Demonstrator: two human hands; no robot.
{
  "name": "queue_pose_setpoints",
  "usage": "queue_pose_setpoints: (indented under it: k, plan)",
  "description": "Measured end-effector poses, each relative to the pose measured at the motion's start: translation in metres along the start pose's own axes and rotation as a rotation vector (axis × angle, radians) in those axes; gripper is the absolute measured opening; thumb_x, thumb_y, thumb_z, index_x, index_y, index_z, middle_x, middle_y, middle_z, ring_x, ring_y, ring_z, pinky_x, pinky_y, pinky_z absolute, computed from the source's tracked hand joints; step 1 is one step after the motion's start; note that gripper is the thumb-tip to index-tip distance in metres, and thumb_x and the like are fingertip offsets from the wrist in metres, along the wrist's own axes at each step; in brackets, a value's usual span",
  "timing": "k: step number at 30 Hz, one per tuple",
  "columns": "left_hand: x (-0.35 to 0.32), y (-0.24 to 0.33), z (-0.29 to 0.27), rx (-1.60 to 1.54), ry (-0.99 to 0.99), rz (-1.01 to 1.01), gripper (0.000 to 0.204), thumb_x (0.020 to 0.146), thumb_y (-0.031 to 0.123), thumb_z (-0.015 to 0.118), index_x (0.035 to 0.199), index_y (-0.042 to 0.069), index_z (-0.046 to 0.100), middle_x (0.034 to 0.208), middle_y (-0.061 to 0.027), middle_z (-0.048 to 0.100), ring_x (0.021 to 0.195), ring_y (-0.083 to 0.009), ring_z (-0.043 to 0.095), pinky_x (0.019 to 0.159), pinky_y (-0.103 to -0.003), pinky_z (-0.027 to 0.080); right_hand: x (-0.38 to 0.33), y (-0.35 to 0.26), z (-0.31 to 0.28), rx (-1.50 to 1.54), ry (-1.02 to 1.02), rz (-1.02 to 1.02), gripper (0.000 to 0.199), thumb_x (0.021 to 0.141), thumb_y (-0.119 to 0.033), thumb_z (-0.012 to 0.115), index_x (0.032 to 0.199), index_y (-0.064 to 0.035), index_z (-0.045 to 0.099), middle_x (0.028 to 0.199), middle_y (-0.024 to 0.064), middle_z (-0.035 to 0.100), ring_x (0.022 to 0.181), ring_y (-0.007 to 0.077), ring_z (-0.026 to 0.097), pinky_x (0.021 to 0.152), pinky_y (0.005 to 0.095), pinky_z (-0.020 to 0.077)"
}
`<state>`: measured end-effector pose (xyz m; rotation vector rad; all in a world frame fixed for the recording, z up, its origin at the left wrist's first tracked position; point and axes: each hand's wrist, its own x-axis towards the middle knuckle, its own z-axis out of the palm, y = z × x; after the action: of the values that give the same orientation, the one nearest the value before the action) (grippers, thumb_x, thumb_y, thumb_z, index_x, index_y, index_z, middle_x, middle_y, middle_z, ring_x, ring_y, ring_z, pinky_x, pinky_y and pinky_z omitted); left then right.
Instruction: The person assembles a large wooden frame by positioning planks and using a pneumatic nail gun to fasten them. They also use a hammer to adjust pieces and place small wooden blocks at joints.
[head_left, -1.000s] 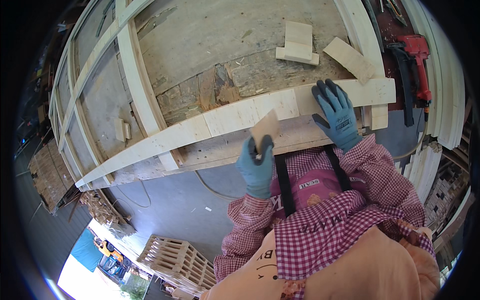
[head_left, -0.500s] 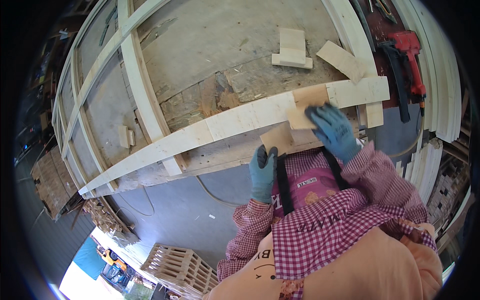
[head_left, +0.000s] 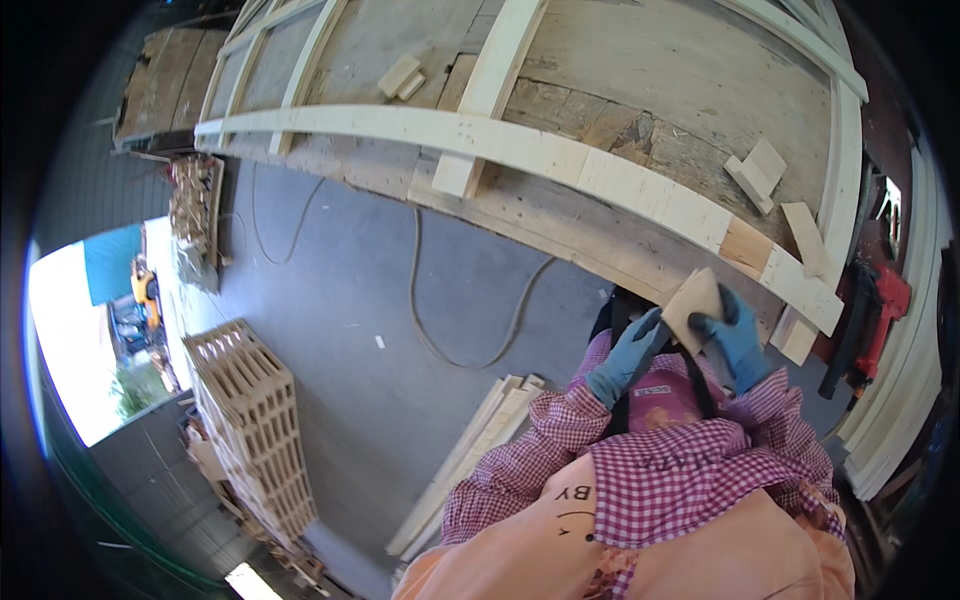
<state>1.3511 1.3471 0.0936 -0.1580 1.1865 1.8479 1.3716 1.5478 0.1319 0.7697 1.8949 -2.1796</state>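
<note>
In front of my body, just off the near edge of the worktable, I hold small flat tan pieces (head_left: pixel 695 305) that look like wood and seem stacked. My left hand (head_left: pixel 632 360) grips them at the lower left, fingers bent round the edge. At their right side is my right hand (head_left: pixel 735 340), closed against them. Both hands wear blue gloves with dark fingertips. Beyond them lies a long pale wooden frame (head_left: pixel 630 180), its near rail carrying a browner section (head_left: pixel 745 246) close to the right end.
Loose wood blocks (head_left: pixel 757 175) lie inside the frame on the worn table. A red air nailer (head_left: pixel 880 315) rests at the right beside long pale strips (head_left: pixel 900 350). Hoses (head_left: pixel 418 290) trail over the grey floor. Slatted wooden pallets (head_left: pixel 262 430) stand at lower left.
My right hand has left the frame's rail and come down to my left hand, bringing its tan piece against the other. The view has swung left, so the frame now appears higher.
</note>
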Motion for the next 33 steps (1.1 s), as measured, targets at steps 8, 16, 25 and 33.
queue_pose_setpoints:
  k: [8,16,25,33]
  plan:
    - [-0.120,-0.023,-0.021,-0.159,0.363,0.227,0.045,0.095,0.018,0.052,0.133,-0.004,0.041,0.126,-0.0175,0.053,0.115,-0.0256,0.054,0.100,-0.036,0.042,0.129,-0.038,-0.232,-1.014,0.391,0.025,0.057,0.079,-0.036,0.070,0.117,0.0040,0.058,0.105,0.0188,0.065,0.090,0.0247,0.065,0.069,0.0360,0.0553]
    - [-0.274,-0.091,-0.140,-0.313,0.907,0.331,0.042,0.095,0.025,0.054,0.128,-0.001,0.049,0.117,-0.0138,0.059,0.106,-0.0262,0.060,0.093,-0.037,0.047,0.139,-0.030,-0.232,-1.182,0.085,-0.155,0.048,0.082,-0.028,0.064,0.122,-0.0037,0.053,0.109,0.0177,0.062,0.095,0.0302,0.061,0.074,0.0382,0.0525]
    - [-0.362,-0.134,-0.247,-0.379,1.130,0.419,0.037,0.094,0.023,0.056,0.125,0.002,0.053,0.111,-0.0122,0.063,0.099,-0.0234,0.063,0.089,-0.034,0.048,0.142,-0.020,-0.112,-0.228,0.613,-0.128,0.050,0.088,-0.015,0.063,0.134,-0.0132,0.043,0.128,0.0082,0.051,0.105,0.0223,0.057,0.085,0.0353,0.0482]
    - [-0.416,-0.070,-0.335,-0.534,1.071,0.596,0.042,0.093,0.021,0.059,0.129,0.002,0.050,0.120,-0.0116,0.059,0.107,-0.0217,0.059,0.090,-0.032,0.047,0.009,0.035,0.463,-0.346,-0.317,0.262,0.052,0.083,-0.014,0.071,0.129,-0.0070,0.048,0.110,0.0079,0.061,0.094,0.0209,0.063,0.080,0.0351,0.0552]
